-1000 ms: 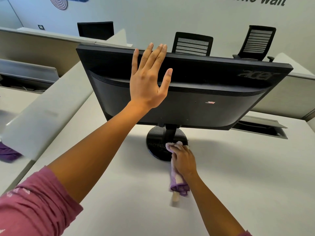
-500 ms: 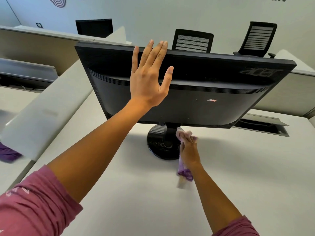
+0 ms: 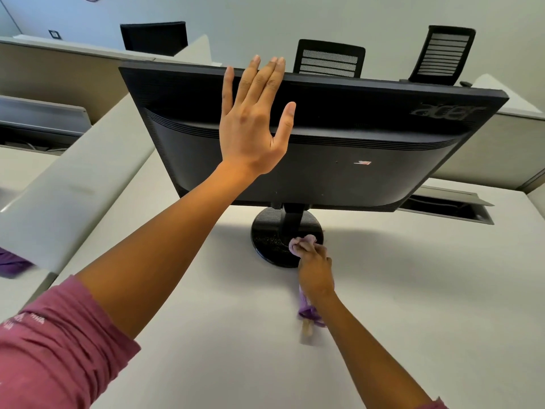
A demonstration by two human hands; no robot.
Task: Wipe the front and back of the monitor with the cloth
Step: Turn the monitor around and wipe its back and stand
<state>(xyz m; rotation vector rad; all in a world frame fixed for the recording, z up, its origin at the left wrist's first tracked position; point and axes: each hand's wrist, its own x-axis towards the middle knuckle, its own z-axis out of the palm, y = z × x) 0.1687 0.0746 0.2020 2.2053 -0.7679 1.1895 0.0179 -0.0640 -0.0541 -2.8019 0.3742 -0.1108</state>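
The black monitor [image 3: 339, 160] stands on the white desk [image 3: 383, 290] with its back turned to the person, and its long side runs left to right. The left hand [image 3: 253, 125] lies flat and open on the monitor's back, fingers up by the top edge. The right hand [image 3: 315, 267], well apart and lower, grips the purple cloth [image 3: 302, 242] against the round stand [image 3: 274, 240].

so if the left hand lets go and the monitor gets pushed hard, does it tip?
Probably somewhat tippy: the monitor is a wide panel on one narrow neck over a small round base. The left hand lies flat against its back, likely steadying it. It looks rigid, so the cloth in the right hand should rock it rather than flex it.
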